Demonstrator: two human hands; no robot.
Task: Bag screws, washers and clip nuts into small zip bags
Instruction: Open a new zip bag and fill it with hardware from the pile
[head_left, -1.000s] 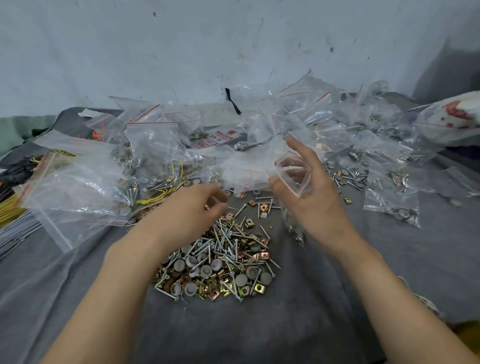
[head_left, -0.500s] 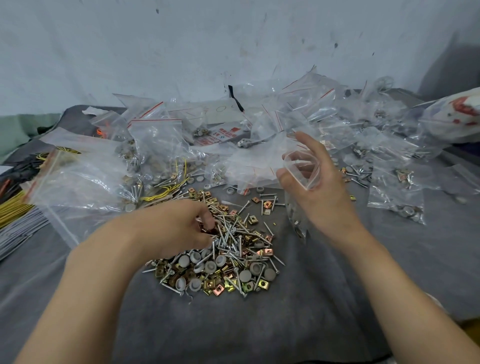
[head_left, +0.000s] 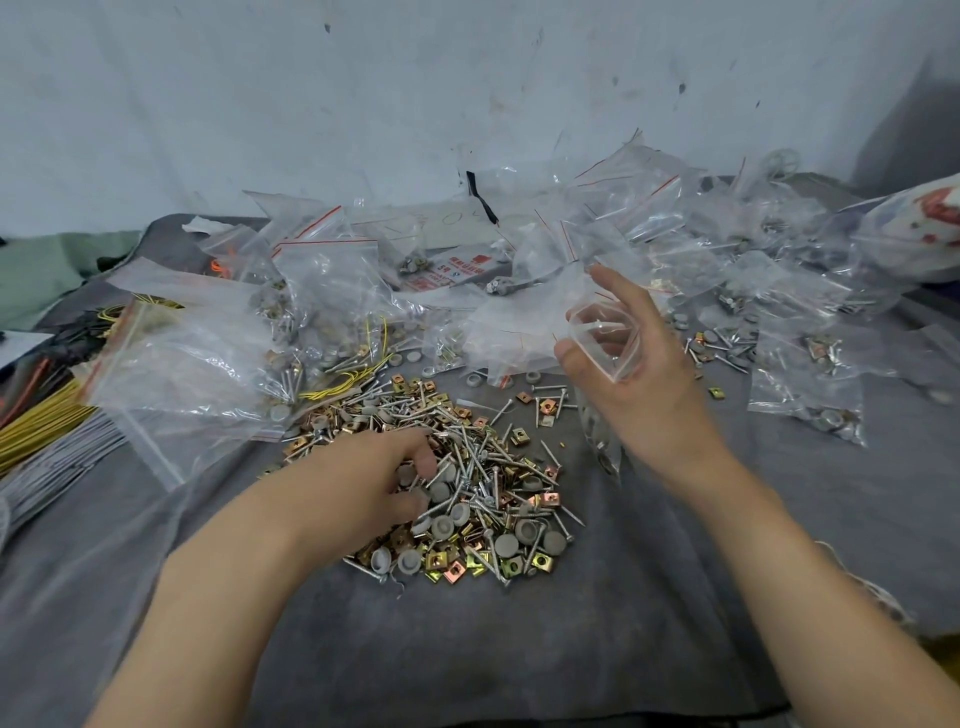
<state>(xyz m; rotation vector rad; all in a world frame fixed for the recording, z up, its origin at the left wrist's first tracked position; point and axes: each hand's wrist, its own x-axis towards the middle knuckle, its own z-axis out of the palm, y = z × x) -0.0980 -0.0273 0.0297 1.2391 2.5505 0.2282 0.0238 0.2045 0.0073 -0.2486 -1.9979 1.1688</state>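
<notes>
Two hands: were seen over grey cloth (head_left: 467, 654).
Left hand (head_left: 371, 486): fingers were curled into hardware pile (head_left: 498, 499) (grip could not be told).
Right hand (head_left: 641, 389): small zip bag (head_left: 605, 345) was held, mouth open, right of pile.
Filled bags (head_left: 808, 389): were heaped behind.

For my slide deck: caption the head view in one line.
Right hand holds a small zip bag open; left hand reaches into the hardware pile.

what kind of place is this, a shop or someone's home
Probably an informal hand-packing spot, home or small workshop; I can't tell which. A pile of screws, washers and clip nuts lies on a grey cloth, filled zip bags heap behind it, and the right hand holds an open bag.
</notes>
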